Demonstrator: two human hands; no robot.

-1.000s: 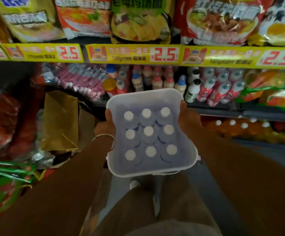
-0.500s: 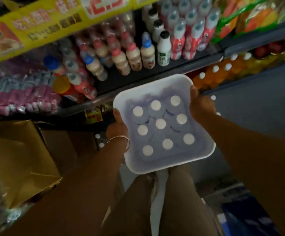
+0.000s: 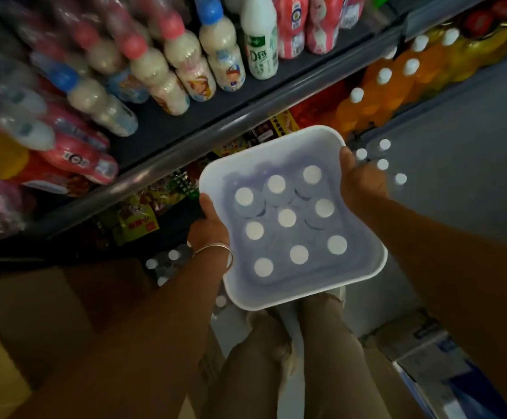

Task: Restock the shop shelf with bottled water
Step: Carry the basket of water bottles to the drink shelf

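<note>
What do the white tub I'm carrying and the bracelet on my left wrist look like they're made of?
White tub: probably plastic, matte and slightly translucent; its thin rolled rim is evenly moulded and the inside glows pale violet. Bracelet: likely metal, polished; a thin silvery band with a bright glint, though the dim light leaves it uncertain.

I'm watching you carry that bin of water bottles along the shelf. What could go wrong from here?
1. The bin hangs in the air, held only at two opposite rims by the left hand and right hand. With nine water bottles inside, a slip could tip it.
2. More bottles stand low by the feet, and a cardboard box sits close on the left, so a step could knock them.
</note>
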